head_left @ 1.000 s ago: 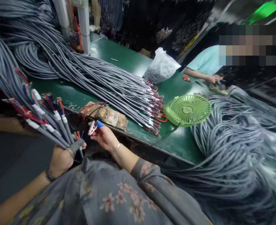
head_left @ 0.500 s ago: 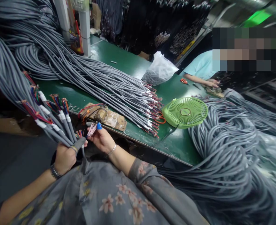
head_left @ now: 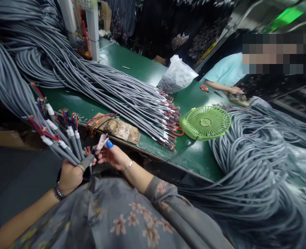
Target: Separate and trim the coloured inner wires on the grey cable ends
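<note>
My left hand [head_left: 71,176], its thumb in a grey cover, is closed around several grey cables [head_left: 73,144]. White bands ring their ends, where coloured inner wires [head_left: 40,126] fan out. By the left thumb, one cable's thin coloured wires [head_left: 88,150] stick up. Close beside them, my right hand [head_left: 115,158], with a blue cover on one fingertip, pinches a small pink clip-like tool [head_left: 101,142]. The tool's tip is blurred, so I cannot tell whether it touches the wires.
A long bundle of grey cables [head_left: 111,83] lies across the green table [head_left: 124,57]. A taped cardboard piece [head_left: 122,129] sits at the near edge, a green fan [head_left: 206,122] and a bag [head_left: 179,74] beyond. More cables [head_left: 249,155] pile right. Another person's hand [head_left: 236,90] works at the far side.
The pink tool has turned more upright and shifted slightly near the thin wires. My right hand's fingers have moved a little; my left hand keeps its hold on the cables.
</note>
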The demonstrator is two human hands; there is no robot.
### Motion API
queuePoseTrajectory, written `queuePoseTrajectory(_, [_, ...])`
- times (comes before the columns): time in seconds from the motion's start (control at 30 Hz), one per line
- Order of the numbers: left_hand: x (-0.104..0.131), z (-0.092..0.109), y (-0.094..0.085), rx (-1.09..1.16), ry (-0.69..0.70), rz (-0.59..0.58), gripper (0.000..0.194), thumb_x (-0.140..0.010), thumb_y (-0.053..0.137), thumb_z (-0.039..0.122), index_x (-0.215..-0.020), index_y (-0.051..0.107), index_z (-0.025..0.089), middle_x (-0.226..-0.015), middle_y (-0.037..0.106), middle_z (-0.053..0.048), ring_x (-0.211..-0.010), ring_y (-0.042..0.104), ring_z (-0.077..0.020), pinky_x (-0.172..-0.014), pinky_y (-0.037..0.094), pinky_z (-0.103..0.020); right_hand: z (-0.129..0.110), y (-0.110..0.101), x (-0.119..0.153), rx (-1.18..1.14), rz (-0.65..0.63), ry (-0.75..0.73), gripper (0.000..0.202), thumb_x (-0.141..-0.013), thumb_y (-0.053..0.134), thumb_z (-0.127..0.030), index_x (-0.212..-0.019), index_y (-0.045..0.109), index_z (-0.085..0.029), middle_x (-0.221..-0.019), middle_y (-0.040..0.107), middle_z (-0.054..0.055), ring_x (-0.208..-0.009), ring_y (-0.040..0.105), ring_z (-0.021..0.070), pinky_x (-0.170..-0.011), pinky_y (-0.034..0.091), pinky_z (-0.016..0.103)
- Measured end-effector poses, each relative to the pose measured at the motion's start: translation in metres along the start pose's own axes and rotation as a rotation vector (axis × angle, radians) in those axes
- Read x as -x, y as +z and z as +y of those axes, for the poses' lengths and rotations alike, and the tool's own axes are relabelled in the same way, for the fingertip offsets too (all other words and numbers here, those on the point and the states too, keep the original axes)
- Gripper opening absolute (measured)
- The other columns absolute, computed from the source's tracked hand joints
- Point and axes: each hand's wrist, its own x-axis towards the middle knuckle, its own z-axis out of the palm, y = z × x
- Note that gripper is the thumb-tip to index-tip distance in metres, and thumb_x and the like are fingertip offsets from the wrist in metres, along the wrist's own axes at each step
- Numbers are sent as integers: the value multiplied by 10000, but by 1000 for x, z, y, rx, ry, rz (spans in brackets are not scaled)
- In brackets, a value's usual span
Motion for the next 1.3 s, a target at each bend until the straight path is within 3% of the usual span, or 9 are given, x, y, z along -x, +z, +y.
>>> queuePoseTrajectory(0.1, [2,3,-6,8,-47,-37,271,-583,949,506,-599,844,256,-639,858,-84,-607,865,-339,-634,756,-413,3,3,9,83,-34,3,729,-575,1074,-780,-793,683,-205,-781,720,-11,-658,580,113,-647,560,262])
queuePoseTrajectory(0.17, [3,3,-10,-37,-42,-58,268,-588,937,511,-572,830,265,-639,858,-85,-640,876,-344,-653,754,-409,5,8,12,119,7,-33,714,-514,1129,-685,-767,663,-206,-729,686,-43,-624,542,89,-643,530,250])
queuePoseTrajectory(0.3, [2,7,-15,-139,-27,-131,350,-597,951,595,-554,801,281,-644,859,-78,-681,876,-347,-689,746,-409,8,18,13,159,44,-119,685,-516,1134,-637,-745,653,-207,-652,652,-69,-602,565,92,-635,495,246])
queuePoseTrajectory(0.47, [-1,20,-13,-160,-58,-280,471,-435,1058,606,-474,684,322,-517,772,-23,-579,787,-315,-672,720,-390,9,21,14,229,-46,-146,697,-521,1093,-720,-735,654,-223,-659,701,-62,-595,626,130,-648,567,296])
queuePoseTrajectory(0.67, [-3,16,-16,-110,-54,-212,464,-464,1063,599,-493,708,302,-515,761,-29,-559,772,-299,-610,687,-364,5,12,23,260,-25,-210,632,-611,1060,-724,-842,791,-201,-751,759,-23,-660,632,123,-687,569,285])
queuePoseTrajectory(0.87, [-3,11,-20,-64,-104,-186,337,-538,1015,537,-575,817,267,-628,837,-80,-624,816,-303,-677,707,-390,9,8,24,201,36,-139,628,-520,1117,-621,-811,744,-209,-672,695,-61,-579,565,101,-620,525,266])
queuePoseTrajectory(1.1, [-3,20,-20,-121,-86,-311,338,-559,1004,501,-528,778,252,-592,809,-83,-595,773,-272,-651,681,-364,11,19,18,241,86,-196,519,-676,1067,-544,-746,673,-214,-642,620,-69,-608,517,101,-623,471,252])
queuePoseTrajectory(1.2, [0,21,-20,-67,-87,-247,316,-561,993,515,-567,804,262,-581,805,-67,-550,774,-276,-610,691,-377,9,15,13,168,149,-155,505,-748,1030,-535,-733,634,-222,-612,586,-77,-558,465,90,-573,452,238])
queuePoseTrajectory(1.3, [3,21,-16,29,-98,-126,299,-569,987,496,-599,810,257,-590,813,-58,-550,794,-284,-589,702,-376,0,10,9,28,193,-58,486,-899,918,-599,-775,640,-219,-664,621,-52,-543,457,91,-541,463,227])
